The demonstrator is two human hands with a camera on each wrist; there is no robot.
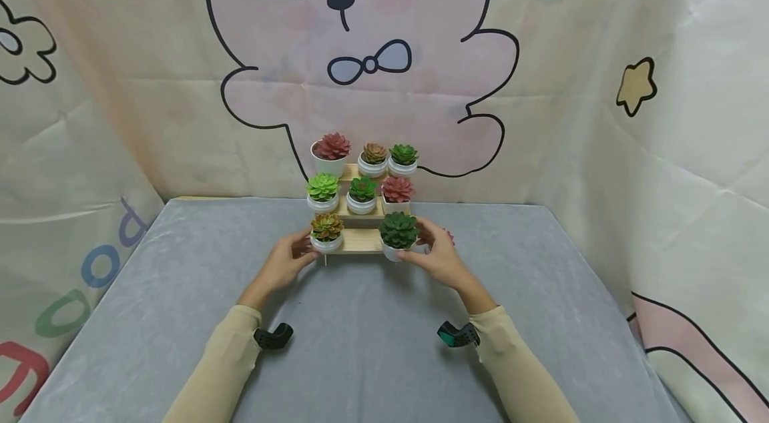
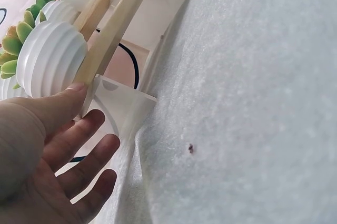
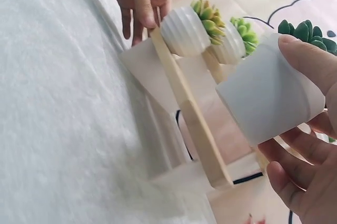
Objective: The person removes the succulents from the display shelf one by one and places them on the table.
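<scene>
A tiered stand with wooden shelves and clear side panels bears several small potted succulents. My right hand grips a white square pot with a dark green succulent, just in front of the bottom shelf's right end. In the right wrist view this pot is tilted and looks apart from the board. At the bottom shelf's left end, my left hand pinches the board's end, thumb on top. Beside that thumb stands a ribbed white pot with a yellow-green succulent.
The middle shelf holds a bright green succulent, a green one and a pink one. On top are a red, a brownish and a green succulent. Behind the grey-covered table hangs a printed curtain.
</scene>
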